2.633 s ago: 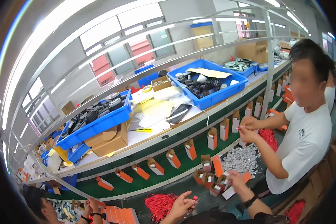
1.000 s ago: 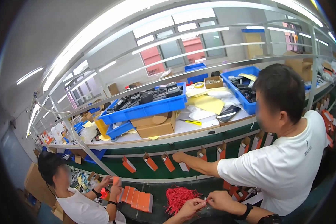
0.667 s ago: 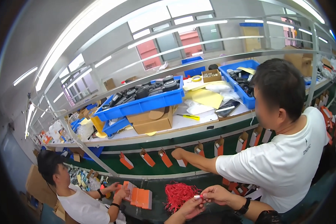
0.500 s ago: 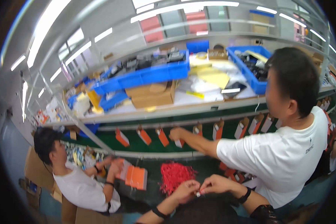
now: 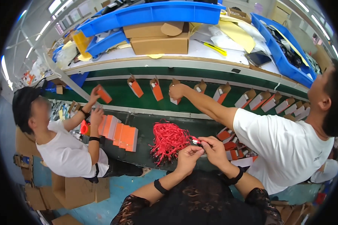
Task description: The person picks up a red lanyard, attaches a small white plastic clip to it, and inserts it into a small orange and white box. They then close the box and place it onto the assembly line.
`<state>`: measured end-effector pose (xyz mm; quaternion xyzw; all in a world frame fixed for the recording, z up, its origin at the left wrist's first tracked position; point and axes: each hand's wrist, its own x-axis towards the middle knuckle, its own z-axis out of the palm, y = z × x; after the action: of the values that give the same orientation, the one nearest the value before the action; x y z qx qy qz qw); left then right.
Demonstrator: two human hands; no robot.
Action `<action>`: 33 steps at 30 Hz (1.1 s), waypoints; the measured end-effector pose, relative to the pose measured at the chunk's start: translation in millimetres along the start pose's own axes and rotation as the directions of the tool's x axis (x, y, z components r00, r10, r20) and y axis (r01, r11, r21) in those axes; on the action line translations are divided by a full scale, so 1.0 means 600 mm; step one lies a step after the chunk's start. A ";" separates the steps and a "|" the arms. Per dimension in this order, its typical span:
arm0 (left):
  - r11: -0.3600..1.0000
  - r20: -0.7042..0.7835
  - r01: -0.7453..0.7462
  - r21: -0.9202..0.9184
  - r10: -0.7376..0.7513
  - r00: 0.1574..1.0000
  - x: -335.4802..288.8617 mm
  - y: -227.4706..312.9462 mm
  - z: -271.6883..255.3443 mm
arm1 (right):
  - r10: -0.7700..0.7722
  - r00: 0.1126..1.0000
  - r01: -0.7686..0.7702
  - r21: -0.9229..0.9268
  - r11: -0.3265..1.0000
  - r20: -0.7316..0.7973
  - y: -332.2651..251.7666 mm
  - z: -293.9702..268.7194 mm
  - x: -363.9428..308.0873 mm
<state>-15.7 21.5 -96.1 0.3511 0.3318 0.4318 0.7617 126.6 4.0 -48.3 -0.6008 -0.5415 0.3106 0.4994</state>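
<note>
My left hand (image 5: 187, 159) and my right hand (image 5: 213, 150) meet fingertip to fingertip above the near edge of the dark work surface. Pinched in the right fingers is a red cord (image 5: 195, 138) with a small white and black part, its details too small to tell. The left thumb and forefinger are pressed together beside it; what lies between them is hidden. Just left of and beyond my hands sits a tangled heap of red cords (image 5: 168, 139) with black ends.
Orange-and-white boxes (image 5: 124, 137) stand left of the heap; more boxes (image 5: 234, 144) lie right. Open boxes (image 5: 156, 89) line the green belt (image 5: 116, 98). One co-worker (image 5: 64, 146) holds a box at left; another (image 5: 285, 142) reaches across from the right. Blue bins (image 5: 150, 15) fill the shelf.
My view has tilted downward. My hands are still together, and a red cord now shows at the right fingertips. The left co-worker has raised an orange box toward the belt.
</note>
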 end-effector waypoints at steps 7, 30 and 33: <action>0.987 0.064 0.023 0.156 -0.034 0.997 0.031 0.002 -0.035 | 0.154 0.954 -0.203 0.177 0.963 0.259 0.021 -0.005 0.009; 0.304 0.264 -0.375 0.876 0.348 0.899 0.683 -0.122 -0.159 | 0.727 0.674 -0.660 0.550 0.511 0.133 0.013 -0.139 -0.138; 0.473 0.236 -0.382 0.794 0.339 0.910 0.694 -0.142 -0.218 | 0.717 0.691 -0.649 0.516 0.559 0.093 0.014 -0.132 -0.148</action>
<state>84.1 392.2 -320.2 0.7376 0.3957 0.3672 0.4056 182.5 -101.6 -46.7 -0.6264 -0.1297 0.5724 0.5130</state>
